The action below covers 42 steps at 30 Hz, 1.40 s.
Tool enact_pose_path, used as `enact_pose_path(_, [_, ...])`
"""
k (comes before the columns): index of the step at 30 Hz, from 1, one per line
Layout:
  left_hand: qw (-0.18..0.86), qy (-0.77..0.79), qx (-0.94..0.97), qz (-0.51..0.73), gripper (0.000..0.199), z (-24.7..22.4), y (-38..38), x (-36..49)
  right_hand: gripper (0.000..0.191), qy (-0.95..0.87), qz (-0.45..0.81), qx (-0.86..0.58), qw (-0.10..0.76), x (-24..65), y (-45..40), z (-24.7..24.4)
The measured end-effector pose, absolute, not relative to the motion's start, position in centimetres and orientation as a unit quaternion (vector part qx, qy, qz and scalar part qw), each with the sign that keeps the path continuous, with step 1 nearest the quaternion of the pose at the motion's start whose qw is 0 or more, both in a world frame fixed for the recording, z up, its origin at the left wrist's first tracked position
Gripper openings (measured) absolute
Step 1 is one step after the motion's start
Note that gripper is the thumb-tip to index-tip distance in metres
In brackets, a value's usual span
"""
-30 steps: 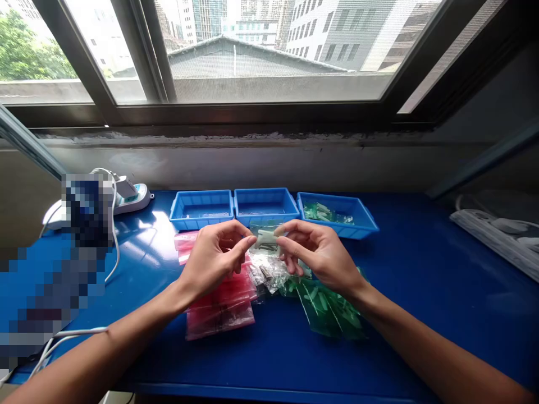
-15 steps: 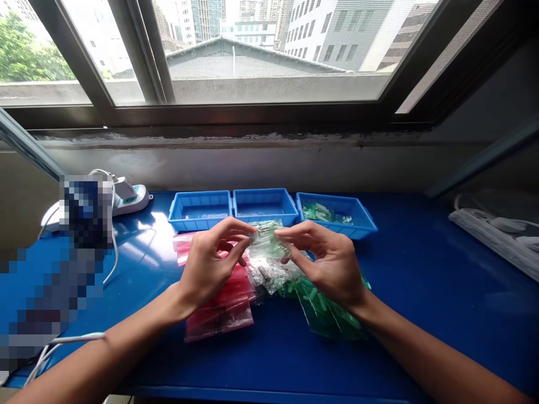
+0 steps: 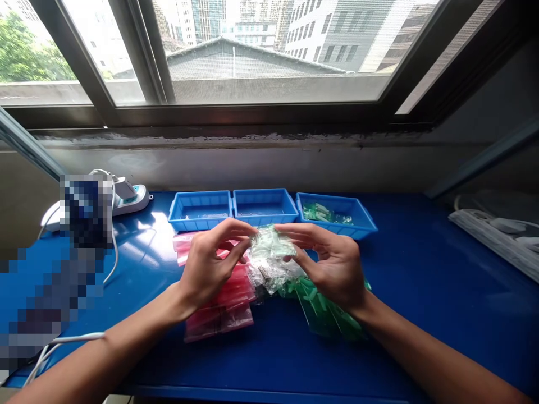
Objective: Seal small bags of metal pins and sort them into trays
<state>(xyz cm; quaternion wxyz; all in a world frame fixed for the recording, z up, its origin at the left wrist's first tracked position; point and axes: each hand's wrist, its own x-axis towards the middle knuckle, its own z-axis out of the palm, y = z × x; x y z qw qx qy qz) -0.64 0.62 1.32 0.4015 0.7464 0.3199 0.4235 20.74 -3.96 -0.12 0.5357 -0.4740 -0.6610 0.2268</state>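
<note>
A small clear plastic bag (image 3: 272, 244) is clamped at opposite edges between the fingertips of the left hand (image 3: 210, 264) and right hand (image 3: 332, 264), above other clear bags (image 3: 269, 276), while green bags (image 3: 320, 213) are held in the rightmost blue bin (image 3: 361, 217).

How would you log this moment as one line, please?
Left hand: holding translucent plastic bag; Right hand: holding same bag; Nearby: pink bags, clear bags, green bags; Behind: three blue bins
</note>
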Motion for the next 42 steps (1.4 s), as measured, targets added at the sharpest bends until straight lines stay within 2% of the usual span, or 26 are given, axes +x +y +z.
enact_pose_path(3, [0.454,0.333,0.730,0.387,0.010,1.6,0.5,-0.5,0.013,-0.650,0.258,-0.480,0.529,20.6,-3.9,0.2])
enact_pose_path(7, [0.526,0.347,0.688,0.359,0.022,2.0,0.5,-0.4,0.031,-0.657,0.272,-0.494,0.501,20.3,-3.9,0.7])
enact_pose_path(13, [0.574,0.341,0.665,0.336,0.025,2.4,0.8,-0.4,0.034,-0.649,0.302,-0.490,0.498,20.2,-3.7,0.9])
enact_pose_path(20, [0.543,0.355,0.673,0.356,0.017,2.0,0.6,-0.5,0.019,-0.617,0.338,-0.471,0.533,20.5,-3.7,0.1])
enact_pose_path(23, [0.500,0.346,0.696,0.383,0.011,1.6,0.7,-0.5,0.012,-0.622,0.323,-0.463,0.543,20.5,-3.7,-0.1])
enact_pose_path(26, [0.429,0.338,0.724,0.422,0.004,1.2,0.8,-0.6,0.024,-0.645,0.268,-0.459,0.549,20.6,-3.6,-0.2])
enact_pose_path(29, [0.386,0.325,0.736,0.450,0.007,1.0,0.9,-0.6,0.037,-0.661,0.229,-0.442,0.562,20.6,-3.7,-0.3])
enact_pose_path(36, [0.377,0.311,0.744,0.456,0.009,0.9,0.9,-0.7,0.036,-0.657,0.222,-0.439,0.572,20.7,-3.8,-0.4])
enact_pose_path(39, [0.379,0.315,0.748,0.445,0.008,1.1,0.8,-0.7,0.029,-0.653,0.232,-0.449,0.564,20.9,-3.8,-0.1])
enact_pose_path(41, [0.397,0.324,0.746,0.425,0.004,1.3,0.8,-0.6,0.016,-0.660,0.253,-0.450,0.546,20.8,-3.7,0.1])
enact_pose_path(42, [0.412,0.330,0.743,0.412,0.009,1.4,0.8,-0.6,0.012,-0.670,0.264,-0.448,0.529,20.8,-3.7,0.3])
